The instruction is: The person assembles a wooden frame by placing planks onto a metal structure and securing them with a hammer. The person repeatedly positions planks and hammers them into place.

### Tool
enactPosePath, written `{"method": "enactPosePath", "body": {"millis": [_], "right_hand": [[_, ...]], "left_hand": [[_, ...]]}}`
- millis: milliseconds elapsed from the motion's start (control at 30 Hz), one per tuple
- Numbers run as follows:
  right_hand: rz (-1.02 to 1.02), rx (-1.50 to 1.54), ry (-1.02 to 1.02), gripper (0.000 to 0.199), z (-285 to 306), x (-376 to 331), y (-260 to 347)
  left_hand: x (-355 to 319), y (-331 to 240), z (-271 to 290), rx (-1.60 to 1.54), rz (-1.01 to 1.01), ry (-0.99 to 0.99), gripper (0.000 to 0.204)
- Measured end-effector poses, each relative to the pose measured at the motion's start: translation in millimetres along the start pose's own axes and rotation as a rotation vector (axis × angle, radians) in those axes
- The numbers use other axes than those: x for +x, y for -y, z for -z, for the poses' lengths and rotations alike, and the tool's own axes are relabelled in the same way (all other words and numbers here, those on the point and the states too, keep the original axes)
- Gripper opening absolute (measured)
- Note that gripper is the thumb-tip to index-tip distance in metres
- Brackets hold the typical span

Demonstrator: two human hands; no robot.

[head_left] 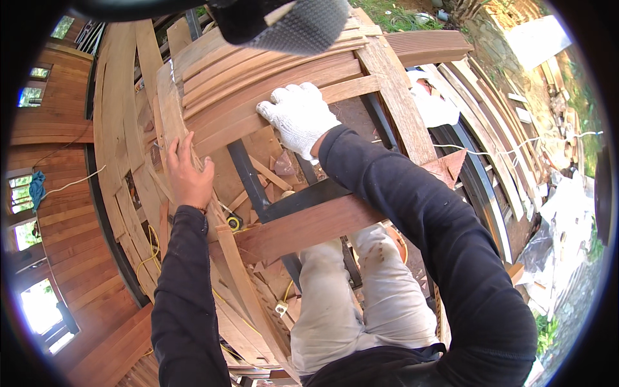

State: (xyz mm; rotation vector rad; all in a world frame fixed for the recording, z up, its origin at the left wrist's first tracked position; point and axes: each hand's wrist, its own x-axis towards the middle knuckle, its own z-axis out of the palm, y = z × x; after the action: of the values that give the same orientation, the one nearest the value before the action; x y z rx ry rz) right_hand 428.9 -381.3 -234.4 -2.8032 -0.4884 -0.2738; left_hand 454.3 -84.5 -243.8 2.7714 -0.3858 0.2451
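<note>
My left hand (191, 174) is bare. Its fingers stretch along the left side board (169, 109) of a wooden frame, with the thumb held apart near the end of a slat. A white knitted glove covers my right hand (295, 121), whose fingers curl over the wooden slat (232, 131) lying across the frame. The fingertips are partly hidden. Beyond this slat, several thin wooden strips (258, 80) lie side by side between the left side board and the right side board (400, 97). Closer to my legs, a reddish-brown plank (290, 232) spans the dark metal supports (248, 174).
A yellow tape measure (233, 222) and wood offcuts (284, 164) lie beneath the frame. Yellow cord (151, 251) runs at the left. Long boards (483, 122) are stacked at the right, near clear plastic sheeting (564, 219). A dark padded object (284, 26) blocks the top of the view.
</note>
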Motion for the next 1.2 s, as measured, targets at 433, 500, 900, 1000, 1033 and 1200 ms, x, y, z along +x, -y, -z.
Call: {"method": "enactPosePath", "body": {"millis": [433,500,900,1000,1033,1200], "right_hand": [[0.114,-0.072,-0.064,0.033,-11,17,-10],[0.115,-0.069,-0.071,0.034,-13,14,-6],[0.111,-0.020,-0.032,0.029,-5,18,-6],[0.104,0.021,-0.042,0.019,-7,19,-3],[0.097,0.039,-0.050,0.019,-6,19,-2],[0.121,0.205,-0.107,0.025,15,12,-5]], "left_hand": [[0,13,-7,0.089,0.005,-0.104,0.073],[-2,18,-7,0.096,-0.004,-0.097,0.072],[1,27,-12,0.067,-0.044,-0.071,0.062],[0,25,-8,0.068,-0.031,-0.054,0.053],[1,22,-8,0.069,-0.025,-0.048,0.050],[5,9,-8,0.084,-0.008,-0.032,0.047]]}}
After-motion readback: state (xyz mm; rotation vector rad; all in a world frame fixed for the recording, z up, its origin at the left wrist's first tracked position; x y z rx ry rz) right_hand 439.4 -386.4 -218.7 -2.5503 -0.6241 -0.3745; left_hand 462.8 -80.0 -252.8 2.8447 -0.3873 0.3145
